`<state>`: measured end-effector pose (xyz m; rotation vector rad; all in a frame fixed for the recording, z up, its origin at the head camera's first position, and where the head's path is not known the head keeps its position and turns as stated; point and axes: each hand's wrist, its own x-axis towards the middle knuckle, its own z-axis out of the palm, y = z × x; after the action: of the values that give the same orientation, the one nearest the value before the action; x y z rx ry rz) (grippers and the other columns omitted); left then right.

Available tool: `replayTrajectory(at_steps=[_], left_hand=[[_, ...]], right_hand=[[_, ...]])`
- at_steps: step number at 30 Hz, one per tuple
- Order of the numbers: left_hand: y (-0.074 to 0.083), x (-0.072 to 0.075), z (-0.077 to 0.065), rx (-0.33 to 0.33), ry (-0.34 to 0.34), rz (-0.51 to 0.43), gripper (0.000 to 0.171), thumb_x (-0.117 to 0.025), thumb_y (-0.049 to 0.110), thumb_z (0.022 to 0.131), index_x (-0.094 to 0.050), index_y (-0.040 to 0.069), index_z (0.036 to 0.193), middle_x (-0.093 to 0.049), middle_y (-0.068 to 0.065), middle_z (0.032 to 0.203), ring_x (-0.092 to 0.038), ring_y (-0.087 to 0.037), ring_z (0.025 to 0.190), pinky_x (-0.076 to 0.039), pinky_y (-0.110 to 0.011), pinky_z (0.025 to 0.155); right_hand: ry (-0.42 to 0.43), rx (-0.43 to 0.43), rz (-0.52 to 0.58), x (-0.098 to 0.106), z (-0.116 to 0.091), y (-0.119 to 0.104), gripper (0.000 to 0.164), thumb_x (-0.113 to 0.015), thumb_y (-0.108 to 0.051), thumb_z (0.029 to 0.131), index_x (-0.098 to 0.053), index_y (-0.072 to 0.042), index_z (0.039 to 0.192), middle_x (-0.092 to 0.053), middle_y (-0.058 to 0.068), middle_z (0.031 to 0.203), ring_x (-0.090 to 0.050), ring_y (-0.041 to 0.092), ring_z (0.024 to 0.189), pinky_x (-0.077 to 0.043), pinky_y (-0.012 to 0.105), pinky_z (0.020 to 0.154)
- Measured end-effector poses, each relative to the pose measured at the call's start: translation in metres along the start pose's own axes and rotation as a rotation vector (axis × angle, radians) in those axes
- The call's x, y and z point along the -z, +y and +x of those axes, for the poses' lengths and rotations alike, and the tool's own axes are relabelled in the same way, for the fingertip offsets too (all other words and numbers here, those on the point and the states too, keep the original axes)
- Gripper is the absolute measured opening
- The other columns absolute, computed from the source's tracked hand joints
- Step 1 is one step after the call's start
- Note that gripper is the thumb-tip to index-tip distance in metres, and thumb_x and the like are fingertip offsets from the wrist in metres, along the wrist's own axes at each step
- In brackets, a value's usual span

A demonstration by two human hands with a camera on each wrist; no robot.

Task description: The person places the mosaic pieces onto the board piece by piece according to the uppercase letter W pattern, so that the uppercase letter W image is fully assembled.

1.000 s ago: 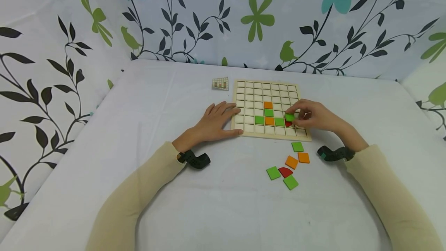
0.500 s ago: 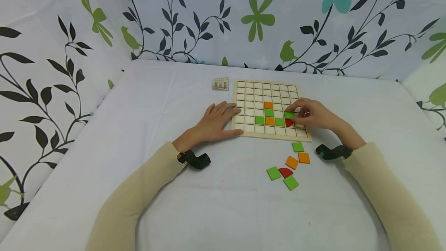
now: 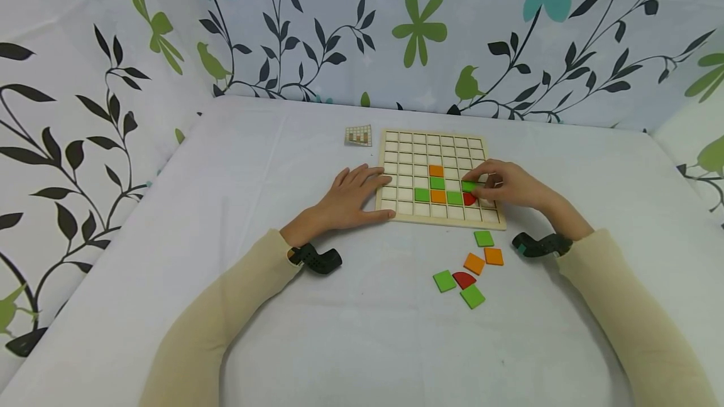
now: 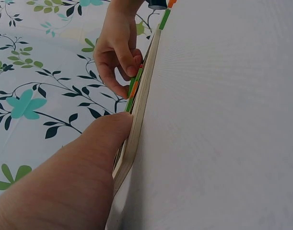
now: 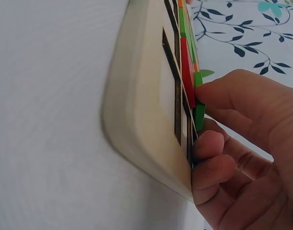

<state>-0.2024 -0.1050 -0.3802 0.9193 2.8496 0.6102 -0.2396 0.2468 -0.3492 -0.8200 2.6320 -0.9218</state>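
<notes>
A wooden grid board [image 3: 405,173] lies on the white cloth in the head view. My left hand [image 3: 349,200] rests at its left edge, fingers spread and thumb on the near corner. With thumb and finger, my right hand [image 3: 509,187] pinches a green square tile [image 3: 469,186] at a cell just behind a red quarter-round tile [image 3: 469,198]. The right wrist view shows the green tile [image 5: 199,115] close to the board, its far side partly hidden by fingers. Several green tiles [image 3: 422,195] and orange tiles [image 3: 436,170] sit in cells left of it.
In front of the board lie loose green tiles [image 3: 472,296], orange tiles [image 3: 493,256] and a red quarter-round tile [image 3: 464,279]. A small pattern card [image 3: 359,135] is beyond the left hand. A patterned cloth [image 3: 339,30] hangs at the back.
My right hand has brought the green tile slightly back and down onto the board, uncovering more of the red tile. The left hand keeps its place.
</notes>
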Motion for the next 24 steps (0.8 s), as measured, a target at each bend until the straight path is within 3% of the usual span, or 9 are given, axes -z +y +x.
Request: replayTrajectory(at_steps=[20, 24], left_hand=[[-0.0003, 0.0001, 0.0002, -0.007, 0.006, -0.004, 0.073, -0.060, 0.053, 0.092, -0.037, 0.018, 0.151, -0.026, -0.006, 0.158, -0.012, -0.032, 0.149, -0.005, -0.054, 0.118], [-0.0001, 0.0002, 0.0000, -0.006, 0.005, 0.000, 0.073, -0.060, 0.053, 0.092, -0.036, 0.018, 0.151, -0.026, -0.006, 0.158, -0.012, -0.032, 0.149, -0.005, -0.054, 0.118]], right_hand=[[0.019, -0.030, 0.036, -0.0023, 0.0000, 0.0024, 0.029, -0.063, -0.007, 0.094, -0.064, 0.001, 0.123, -0.058, 0.018, 0.125, -0.059, 0.029, 0.098, -0.045, 0.015, 0.079], [0.023, -0.023, 0.038, -0.0024, -0.0001, 0.0017, 0.029, -0.063, -0.007, 0.094, -0.064, 0.001, 0.122, -0.058, 0.018, 0.125, -0.057, 0.026, 0.094, -0.045, 0.016, 0.076]])
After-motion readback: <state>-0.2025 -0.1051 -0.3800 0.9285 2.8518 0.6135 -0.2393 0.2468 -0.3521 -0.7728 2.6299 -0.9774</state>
